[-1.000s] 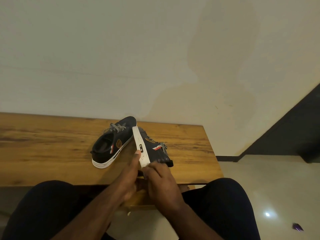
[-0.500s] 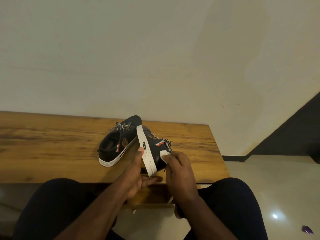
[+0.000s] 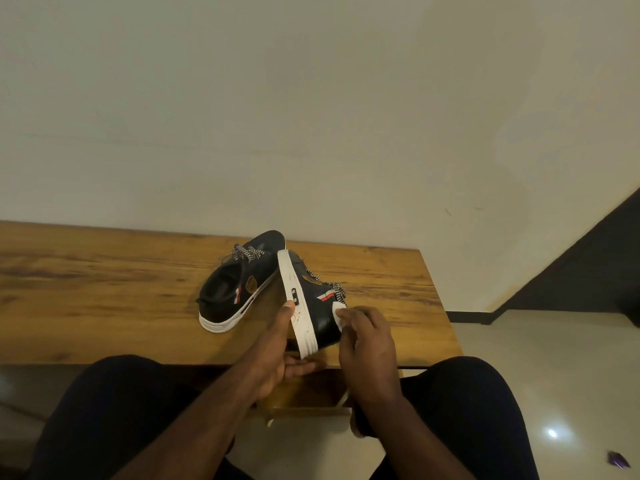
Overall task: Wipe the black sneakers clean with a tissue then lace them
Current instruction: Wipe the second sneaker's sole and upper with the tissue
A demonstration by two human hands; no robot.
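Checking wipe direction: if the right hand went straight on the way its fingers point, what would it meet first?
Probably the black side of the tilted sneaker, where the right hand already presses the white tissue; depth is unclear.

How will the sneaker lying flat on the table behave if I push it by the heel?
The flat sneaker would probably slide rather than tip, since its whole white sole rests on the smooth table. Its loose laces look floppy and would likely drag. The open collar may give under pressure.
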